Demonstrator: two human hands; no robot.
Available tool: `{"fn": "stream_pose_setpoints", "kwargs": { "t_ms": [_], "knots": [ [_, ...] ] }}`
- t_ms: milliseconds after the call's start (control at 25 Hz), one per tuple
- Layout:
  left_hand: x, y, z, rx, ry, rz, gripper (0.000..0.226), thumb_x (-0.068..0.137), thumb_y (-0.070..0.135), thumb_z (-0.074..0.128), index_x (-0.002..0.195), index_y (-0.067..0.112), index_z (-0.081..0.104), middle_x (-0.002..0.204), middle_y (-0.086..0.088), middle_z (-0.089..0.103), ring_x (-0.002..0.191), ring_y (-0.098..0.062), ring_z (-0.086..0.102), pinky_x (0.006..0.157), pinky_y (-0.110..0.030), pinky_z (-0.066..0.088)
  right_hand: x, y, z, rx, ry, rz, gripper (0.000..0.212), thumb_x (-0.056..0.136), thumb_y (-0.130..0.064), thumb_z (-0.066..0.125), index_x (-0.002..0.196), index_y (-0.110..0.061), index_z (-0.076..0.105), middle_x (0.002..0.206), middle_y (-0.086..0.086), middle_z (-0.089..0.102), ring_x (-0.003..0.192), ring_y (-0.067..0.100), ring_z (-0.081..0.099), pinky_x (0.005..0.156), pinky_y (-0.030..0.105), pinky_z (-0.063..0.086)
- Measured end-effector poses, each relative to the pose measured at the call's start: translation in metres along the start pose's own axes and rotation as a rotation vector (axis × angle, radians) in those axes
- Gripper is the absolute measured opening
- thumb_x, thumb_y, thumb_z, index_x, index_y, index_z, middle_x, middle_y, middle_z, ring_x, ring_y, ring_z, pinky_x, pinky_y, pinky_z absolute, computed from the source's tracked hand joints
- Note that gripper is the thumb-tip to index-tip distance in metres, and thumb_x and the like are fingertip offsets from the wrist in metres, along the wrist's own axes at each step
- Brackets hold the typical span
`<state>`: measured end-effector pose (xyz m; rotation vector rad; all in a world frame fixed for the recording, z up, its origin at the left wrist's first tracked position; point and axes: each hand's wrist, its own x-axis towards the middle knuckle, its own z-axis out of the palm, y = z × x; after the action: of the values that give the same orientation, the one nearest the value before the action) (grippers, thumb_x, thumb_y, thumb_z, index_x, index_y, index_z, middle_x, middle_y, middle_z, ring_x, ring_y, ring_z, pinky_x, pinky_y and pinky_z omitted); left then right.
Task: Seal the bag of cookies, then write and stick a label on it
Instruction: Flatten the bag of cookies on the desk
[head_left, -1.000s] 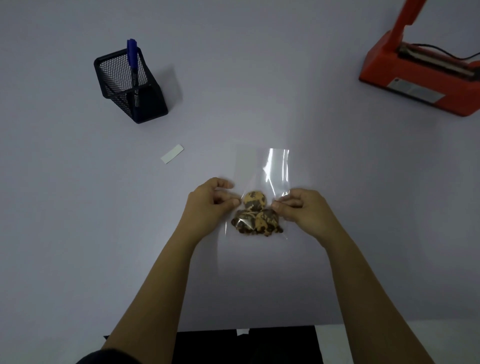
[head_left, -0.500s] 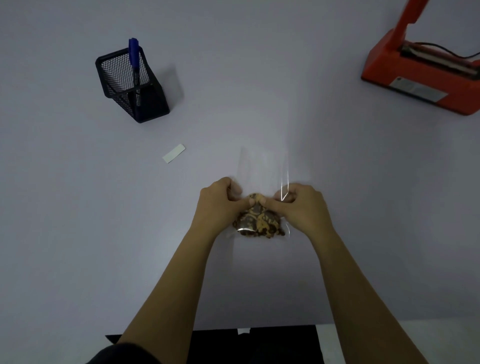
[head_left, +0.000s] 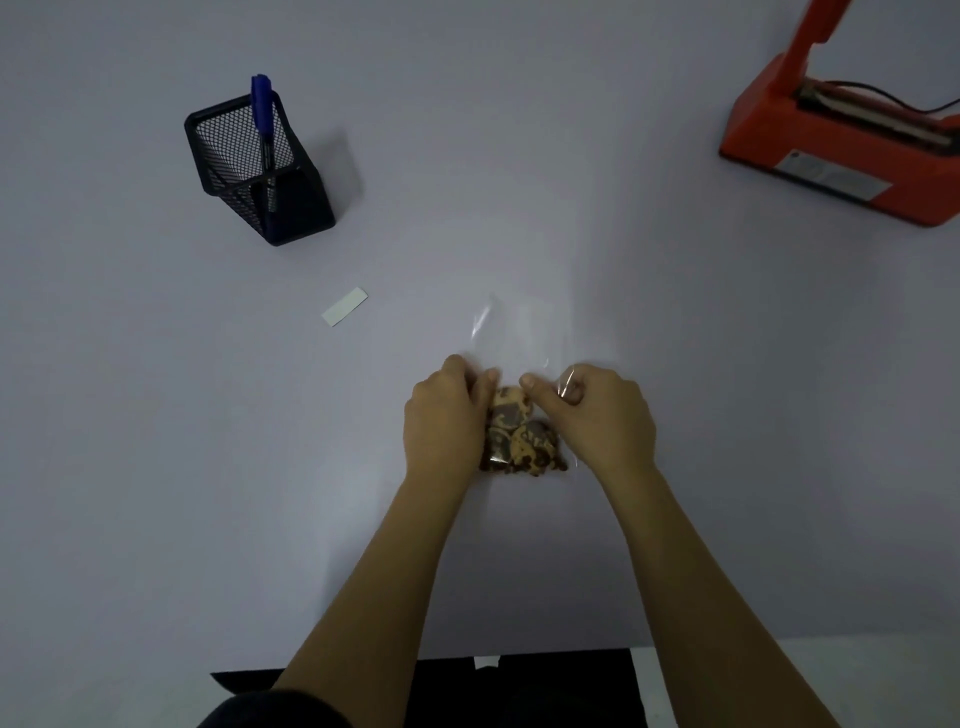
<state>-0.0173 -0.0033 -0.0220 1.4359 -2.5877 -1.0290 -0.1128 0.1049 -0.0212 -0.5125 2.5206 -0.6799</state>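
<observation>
A clear plastic bag (head_left: 511, 332) with several chocolate-chip cookies (head_left: 519, 434) in its lower end lies on the white table. My left hand (head_left: 449, 415) pinches the bag's left side just above the cookies. My right hand (head_left: 602, 410) pinches the right side at the same height. The empty top of the bag stretches away from me, flat and nearly invisible. A small white label (head_left: 344, 306) lies to the left of the bag. A blue marker (head_left: 264, 124) stands in a black mesh pen holder (head_left: 260, 171) at the far left.
An orange heat sealer (head_left: 841, 140) with its arm raised sits at the far right, a black cable behind it. The table's near edge (head_left: 727, 642) runs below my forearms, with a dark surface under it.
Both hands have closed in from the bag's outer edges toward the cookies and gripped the film tighter. The bag's top has flattened and its glare has faded.
</observation>
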Motion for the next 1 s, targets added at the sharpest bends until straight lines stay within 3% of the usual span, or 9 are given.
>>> {"fn": "stream_pose_setpoints", "kwargs": {
  "t_ms": [200, 360, 560, 760, 1000],
  "knots": [
    [-0.008, -0.005, 0.01, 0.093, 0.106, 0.167, 0.033, 0.094, 0.033, 0.051, 0.078, 0.004, 0.051, 0.059, -0.012, 0.059, 0.049, -0.03, 0.054, 0.046, -0.031, 0.036, -0.005, 0.004, 0.005, -0.01, 0.088, -0.082, 0.049, 0.084, -0.055, 0.054, 0.054, -0.018, 0.042, 0.046, -0.007, 0.042, 0.043, 0.011, 0.04, 0.04, 0.024, 0.025],
    [-0.008, -0.007, 0.007, 0.133, 0.082, 0.186, 0.034, 0.094, 0.037, 0.049, 0.082, 0.005, 0.05, 0.06, -0.012, 0.06, 0.05, -0.031, 0.056, 0.047, -0.03, 0.034, -0.005, 0.006, 0.01, 0.023, 0.106, -0.145, 0.047, 0.091, -0.042, 0.051, 0.055, -0.016, 0.037, 0.044, -0.011, 0.035, 0.041, 0.011, 0.038, 0.039, 0.025, 0.024],
    [-0.007, -0.004, 0.007, 0.139, 0.031, 0.106, 0.037, 0.098, 0.035, 0.04, 0.124, 0.009, 0.038, 0.072, -0.011, 0.064, 0.063, -0.031, 0.062, 0.056, -0.036, 0.049, -0.01, 0.01, 0.016, 0.001, 0.151, -0.165, 0.037, 0.094, -0.035, 0.049, 0.065, -0.012, 0.044, 0.051, -0.003, 0.042, 0.048, 0.018, 0.044, 0.042, 0.021, 0.022],
    [-0.009, -0.004, 0.008, 0.131, 0.045, 0.133, 0.041, 0.099, 0.027, 0.038, 0.137, 0.012, 0.029, 0.07, -0.009, 0.061, 0.059, -0.03, 0.059, 0.056, -0.038, 0.05, -0.014, 0.01, 0.018, 0.111, 0.221, -0.081, 0.022, 0.095, -0.027, 0.047, 0.102, -0.007, 0.047, 0.064, 0.002, 0.051, 0.055, 0.018, 0.048, 0.045, 0.02, 0.026],
    [-0.013, -0.006, 0.004, 0.07, 0.034, 0.121, 0.034, 0.099, 0.026, 0.04, 0.13, 0.011, 0.036, 0.074, -0.009, 0.058, 0.063, -0.031, 0.06, 0.059, -0.04, 0.05, -0.019, 0.01, 0.024, 0.13, 0.283, -0.134, 0.014, 0.094, -0.018, 0.05, 0.088, -0.006, 0.053, 0.067, 0.003, 0.054, 0.059, 0.016, 0.048, 0.045, 0.014, 0.025]
  ]
}}
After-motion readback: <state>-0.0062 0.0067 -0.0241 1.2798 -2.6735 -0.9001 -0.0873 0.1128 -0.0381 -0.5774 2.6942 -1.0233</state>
